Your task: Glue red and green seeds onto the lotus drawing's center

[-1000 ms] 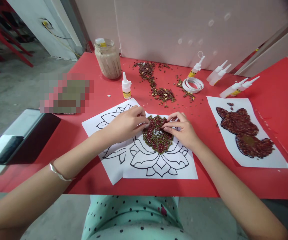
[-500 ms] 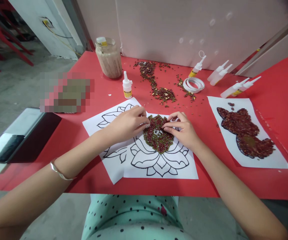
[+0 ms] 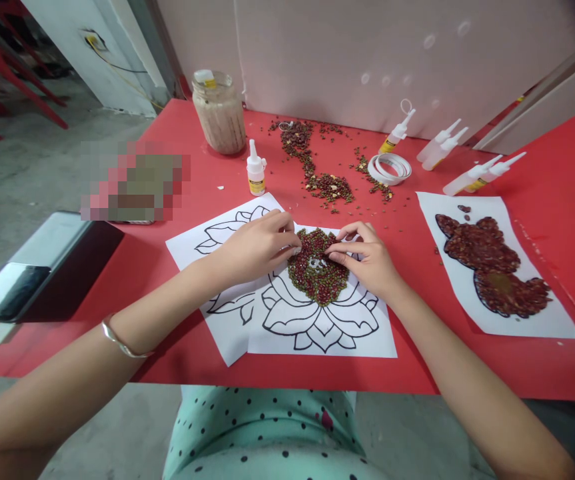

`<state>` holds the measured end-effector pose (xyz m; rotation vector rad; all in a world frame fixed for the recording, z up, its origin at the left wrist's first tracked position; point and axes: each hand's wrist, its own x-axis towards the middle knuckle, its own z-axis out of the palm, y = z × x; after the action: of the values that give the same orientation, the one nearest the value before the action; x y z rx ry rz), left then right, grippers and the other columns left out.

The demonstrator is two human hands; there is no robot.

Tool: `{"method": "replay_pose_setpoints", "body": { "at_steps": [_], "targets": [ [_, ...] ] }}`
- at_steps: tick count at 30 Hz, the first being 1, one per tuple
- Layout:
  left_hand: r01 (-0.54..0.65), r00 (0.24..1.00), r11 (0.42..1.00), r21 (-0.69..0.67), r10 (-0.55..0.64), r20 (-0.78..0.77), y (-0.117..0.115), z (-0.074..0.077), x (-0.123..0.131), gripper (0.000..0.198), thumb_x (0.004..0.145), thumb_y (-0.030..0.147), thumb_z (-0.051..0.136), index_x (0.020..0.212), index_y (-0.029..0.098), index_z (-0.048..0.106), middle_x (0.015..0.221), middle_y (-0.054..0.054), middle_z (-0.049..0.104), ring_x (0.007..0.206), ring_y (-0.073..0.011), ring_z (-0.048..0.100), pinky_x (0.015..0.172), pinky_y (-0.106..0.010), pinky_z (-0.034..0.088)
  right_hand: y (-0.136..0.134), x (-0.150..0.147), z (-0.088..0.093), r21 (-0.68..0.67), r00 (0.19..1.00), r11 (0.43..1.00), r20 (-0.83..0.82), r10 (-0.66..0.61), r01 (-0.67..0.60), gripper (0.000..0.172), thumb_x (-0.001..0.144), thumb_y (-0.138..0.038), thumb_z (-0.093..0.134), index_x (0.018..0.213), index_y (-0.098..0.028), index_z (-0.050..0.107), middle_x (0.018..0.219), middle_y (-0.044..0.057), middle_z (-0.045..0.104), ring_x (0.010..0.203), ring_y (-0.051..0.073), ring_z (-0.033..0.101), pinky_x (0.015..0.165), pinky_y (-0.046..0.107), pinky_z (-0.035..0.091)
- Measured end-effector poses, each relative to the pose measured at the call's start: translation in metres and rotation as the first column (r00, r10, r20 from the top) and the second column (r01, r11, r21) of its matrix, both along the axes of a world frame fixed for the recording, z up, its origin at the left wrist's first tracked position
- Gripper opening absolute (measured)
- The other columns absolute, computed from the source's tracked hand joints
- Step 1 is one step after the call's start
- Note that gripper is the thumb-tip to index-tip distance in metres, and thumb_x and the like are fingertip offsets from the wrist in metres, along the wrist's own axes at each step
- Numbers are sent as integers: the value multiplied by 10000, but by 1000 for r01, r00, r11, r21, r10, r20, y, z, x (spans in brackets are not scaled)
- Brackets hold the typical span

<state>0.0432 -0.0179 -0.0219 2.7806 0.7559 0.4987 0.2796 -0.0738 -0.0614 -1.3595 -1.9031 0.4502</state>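
Note:
A white sheet with a black lotus outline [image 3: 327, 327] lies on the red table [image 3: 167, 353], over a second lotus sheet [image 3: 217, 237]. The lotus's upper middle is covered with a patch of red and green beans [image 3: 317, 277]. My left hand [image 3: 254, 247] rests at the patch's left edge, fingers curled and pinched against the beans. My right hand [image 3: 367, 257] sits at the patch's right edge, thumb and forefinger pinched together over the beans. What either pinch holds is too small to make out.
Loose beans [image 3: 324, 183] are strewn behind the sheets. A small glue bottle [image 3: 256, 170], a jar [image 3: 218, 113], a tape roll [image 3: 390, 169] and several more glue bottles [image 3: 472, 175] stand at the back. A finished bean picture [image 3: 497, 263] lies right. A dark box [image 3: 42, 267] sits left.
Both hands stay at the bean patch with only slight finger movements. The view has shifted a little.

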Motion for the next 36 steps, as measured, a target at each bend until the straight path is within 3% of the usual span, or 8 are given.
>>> {"method": "replay_pose_setpoints", "body": {
  "at_steps": [36],
  "targets": [
    [-3, 1000, 1000, 15, 3, -21, 0, 0, 0, 239, 918, 256, 451, 879, 167, 669, 884, -78, 564, 783, -167, 495, 666, -289, 424, 0, 0, 0, 42, 999, 999, 41, 19, -21, 129, 819, -260, 625, 819, -315, 742, 918, 38, 575, 886, 194, 513, 823, 439, 462]
  ]
}}
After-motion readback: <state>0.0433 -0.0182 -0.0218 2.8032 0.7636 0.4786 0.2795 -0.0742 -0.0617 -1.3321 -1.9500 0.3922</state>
